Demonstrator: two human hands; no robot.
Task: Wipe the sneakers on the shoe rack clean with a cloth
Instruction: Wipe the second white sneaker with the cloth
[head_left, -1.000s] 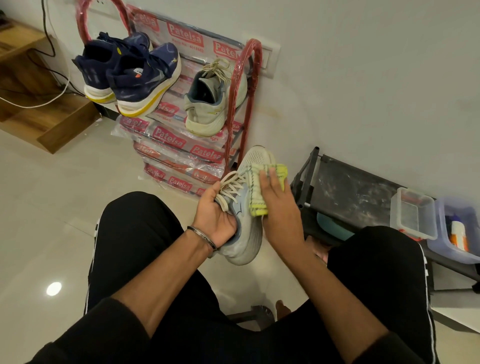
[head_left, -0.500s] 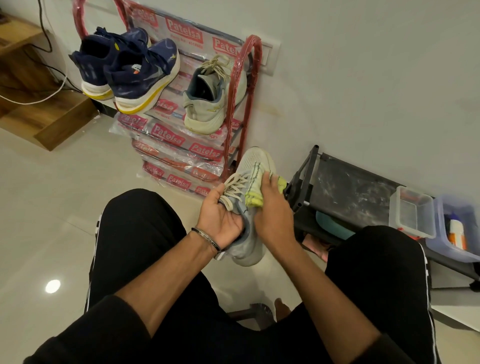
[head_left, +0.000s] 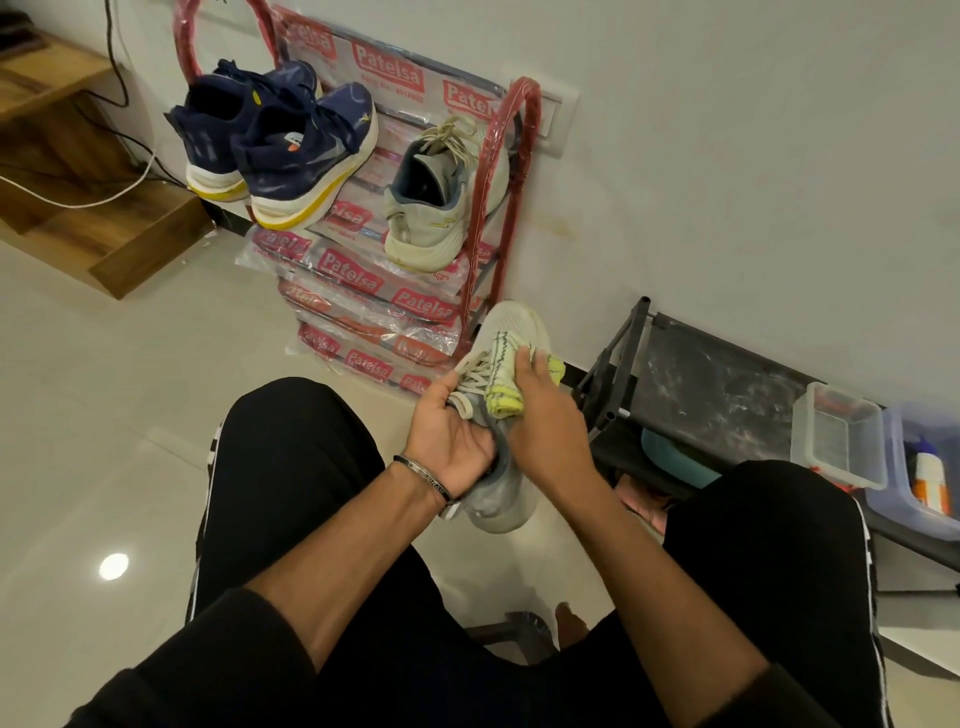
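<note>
A pale grey-white sneaker (head_left: 511, 327) is held over my lap, toe pointing away. My left hand (head_left: 452, 441) grips it from the left at the laces and collar. My right hand (head_left: 545, 421) presses a folded yellow-green cloth (head_left: 503, 384) against the sneaker's right side, fingers over the cloth. The sneaker's heel shows below both hands. On the red shoe rack (head_left: 524, 171), wrapped in printed plastic, sits the matching pale sneaker (head_left: 441, 208) and a pair of navy sneakers (head_left: 280, 150) with white and yellow soles.
A low black rack (head_left: 701, 384) stands at the right against the wall, with a clear plastic box (head_left: 839, 441) and a bluish tub holding a bottle (head_left: 927, 478). Wooden steps (head_left: 78, 208) with cables lie at the far left. My black-clad knees frame the glossy tiled floor.
The right hand slid the cloth back along the sneaker's side toward the laces, then slightly forward again. The sneaker stays in my left hand.
</note>
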